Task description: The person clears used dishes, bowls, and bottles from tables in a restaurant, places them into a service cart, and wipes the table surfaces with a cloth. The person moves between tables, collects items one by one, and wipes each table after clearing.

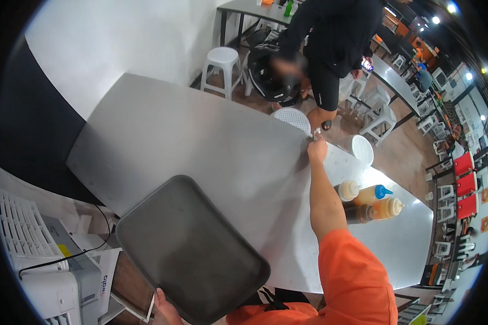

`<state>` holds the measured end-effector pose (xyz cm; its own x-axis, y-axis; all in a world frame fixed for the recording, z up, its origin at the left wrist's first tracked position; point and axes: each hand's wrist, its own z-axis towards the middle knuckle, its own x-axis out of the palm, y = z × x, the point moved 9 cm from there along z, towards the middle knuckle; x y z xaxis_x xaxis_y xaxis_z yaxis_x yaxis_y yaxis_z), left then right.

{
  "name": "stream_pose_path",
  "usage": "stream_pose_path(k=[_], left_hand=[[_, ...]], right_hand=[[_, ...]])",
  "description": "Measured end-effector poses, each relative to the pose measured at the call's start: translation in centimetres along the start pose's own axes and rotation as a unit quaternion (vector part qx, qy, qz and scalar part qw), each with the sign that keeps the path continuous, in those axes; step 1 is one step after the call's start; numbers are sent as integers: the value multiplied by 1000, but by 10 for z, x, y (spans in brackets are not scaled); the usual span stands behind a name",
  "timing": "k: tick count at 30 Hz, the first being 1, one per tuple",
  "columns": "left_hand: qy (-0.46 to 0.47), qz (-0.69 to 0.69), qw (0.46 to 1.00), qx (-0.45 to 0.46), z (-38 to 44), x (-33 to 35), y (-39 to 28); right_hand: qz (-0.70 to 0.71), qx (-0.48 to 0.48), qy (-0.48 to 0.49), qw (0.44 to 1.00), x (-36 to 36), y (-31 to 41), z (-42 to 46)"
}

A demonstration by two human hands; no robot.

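My left hand [167,309] grips the near left edge of a dark grey plastic serving tray [193,248]. The tray carries nothing and is held over the near edge of a metal-topped table [179,122]. At the table's far edge is my right hand [318,149], its arm stretched out. Its fingers are closed around a small whitish crumpled item [317,132], perhaps a tissue or cloth, mostly hidden by the hand. Right of that forearm stand several squeeze bottles: one with a blue cap [372,194], one orange-yellow [386,208], one dark [360,214] and one pale-capped [347,190].
A person in dark clothes [333,48] stands beyond the table, beside a black bag-like item [268,75]. White plastic stools [223,59] line the far side, one perforated seat [362,149] close to the edge. A white air cooler [44,264] with a cord stands at the left.
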<state>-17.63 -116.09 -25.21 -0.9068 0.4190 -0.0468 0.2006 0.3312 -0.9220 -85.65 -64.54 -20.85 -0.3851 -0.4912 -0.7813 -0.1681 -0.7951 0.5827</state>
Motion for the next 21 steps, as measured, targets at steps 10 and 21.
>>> stream_pose_path(k=[10, 21], left_hand=[[0, 34, 999, -38, 25, 3, -33], [39, 40, 998, -34, 43, 15, -35]], right_hand=[[-189, -162, 164, 955, 15, 19, -28], [-64, -48, 164, 983, -48, 7, 8]])
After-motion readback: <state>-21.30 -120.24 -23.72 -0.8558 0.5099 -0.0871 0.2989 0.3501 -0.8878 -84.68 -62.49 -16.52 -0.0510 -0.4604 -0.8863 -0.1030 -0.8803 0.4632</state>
